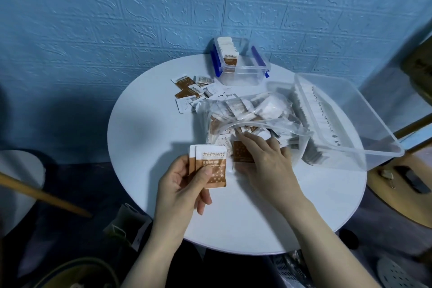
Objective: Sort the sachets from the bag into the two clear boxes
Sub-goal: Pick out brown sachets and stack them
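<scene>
Dim, bluish lighting is noted; the round white table (pixel 145 138) is shadowed left of the left hand (pixel 184 184). Edges are bowed and softened.

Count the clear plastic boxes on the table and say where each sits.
2. The small box with blue clips stands at the table's far edge, with a row of sachets inside. The large box lies tilted at the right, beside the bag. None seems hidden.

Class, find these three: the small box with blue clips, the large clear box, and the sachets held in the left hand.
small box with blue clips (pixel 243 72), head view, front wall.
large clear box (pixel 364 149), head view, near rim.
held sachets (pixel 214 159), head view, front sachet's face.
</scene>
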`<state>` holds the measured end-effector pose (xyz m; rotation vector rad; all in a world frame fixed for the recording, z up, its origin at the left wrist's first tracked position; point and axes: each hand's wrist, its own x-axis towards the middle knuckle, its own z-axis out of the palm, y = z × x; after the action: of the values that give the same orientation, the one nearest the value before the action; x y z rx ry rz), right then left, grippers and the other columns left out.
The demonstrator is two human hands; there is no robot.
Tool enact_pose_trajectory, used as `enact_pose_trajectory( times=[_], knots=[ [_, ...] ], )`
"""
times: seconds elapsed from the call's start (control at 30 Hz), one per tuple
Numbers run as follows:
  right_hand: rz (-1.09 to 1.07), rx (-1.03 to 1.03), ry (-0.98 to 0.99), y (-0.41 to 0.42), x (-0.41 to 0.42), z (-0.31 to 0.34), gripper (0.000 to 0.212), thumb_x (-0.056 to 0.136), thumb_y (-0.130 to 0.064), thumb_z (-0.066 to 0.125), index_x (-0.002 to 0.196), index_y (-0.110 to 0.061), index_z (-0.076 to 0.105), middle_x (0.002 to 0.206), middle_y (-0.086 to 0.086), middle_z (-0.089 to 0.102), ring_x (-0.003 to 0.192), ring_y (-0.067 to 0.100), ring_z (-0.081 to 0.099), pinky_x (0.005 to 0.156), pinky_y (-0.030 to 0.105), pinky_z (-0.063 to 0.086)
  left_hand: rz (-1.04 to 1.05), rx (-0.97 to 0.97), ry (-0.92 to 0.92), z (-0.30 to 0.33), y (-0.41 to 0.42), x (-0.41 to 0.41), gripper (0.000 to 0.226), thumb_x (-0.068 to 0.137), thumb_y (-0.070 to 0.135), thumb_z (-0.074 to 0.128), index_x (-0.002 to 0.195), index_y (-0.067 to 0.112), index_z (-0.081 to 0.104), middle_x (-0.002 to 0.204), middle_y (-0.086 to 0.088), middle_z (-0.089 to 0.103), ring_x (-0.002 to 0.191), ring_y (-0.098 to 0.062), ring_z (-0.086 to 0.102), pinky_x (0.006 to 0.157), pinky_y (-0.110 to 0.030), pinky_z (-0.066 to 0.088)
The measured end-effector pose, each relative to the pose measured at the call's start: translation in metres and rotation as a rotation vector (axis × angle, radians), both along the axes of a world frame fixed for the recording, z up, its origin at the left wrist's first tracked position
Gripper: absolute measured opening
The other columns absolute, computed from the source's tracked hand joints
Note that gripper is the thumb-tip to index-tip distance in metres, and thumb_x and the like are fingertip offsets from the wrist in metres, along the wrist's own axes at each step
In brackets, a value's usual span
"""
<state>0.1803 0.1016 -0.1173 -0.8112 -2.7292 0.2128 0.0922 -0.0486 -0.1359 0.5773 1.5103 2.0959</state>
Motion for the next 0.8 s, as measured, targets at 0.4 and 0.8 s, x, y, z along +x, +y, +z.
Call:
enact_pose_trajectory(
  times=[0.4,0.8],
  knots=[
    [0.069,-0.269,0.114,0.019,-0.006,0.007,0.058,0.071,-0.022,0.078,0.125,-0.026,0.058,0.114,-0.002,0.051,0.113,0.022,0.048,0.094,0.037,0.039,-0.004,-0.011,-0.008,0.002,0.000,0.001,0.019,0.078,0.014,0.073,0.091,0.006,0.061,0.069,-0.007,0.065,0.042,-0.016,0.048,0.032,-0.020,0.032],
    [-0.032,-0.799,0.863,-0.015,0.029,0.027,0.021,0.076,-0.016,0.078,0.071,-0.012,0.058,0.060,0.001,0.046,0.063,0.014,0.047,0.063,0.024,0.040,-0.005,-0.004,-0.012,0.000,0.001,0.001,0.022,0.078,0.016,0.068,0.096,0.005,0.060,0.073,-0.006,0.066,0.042,-0.017,0.050,0.032,-0.020,0.033]
  ],
)
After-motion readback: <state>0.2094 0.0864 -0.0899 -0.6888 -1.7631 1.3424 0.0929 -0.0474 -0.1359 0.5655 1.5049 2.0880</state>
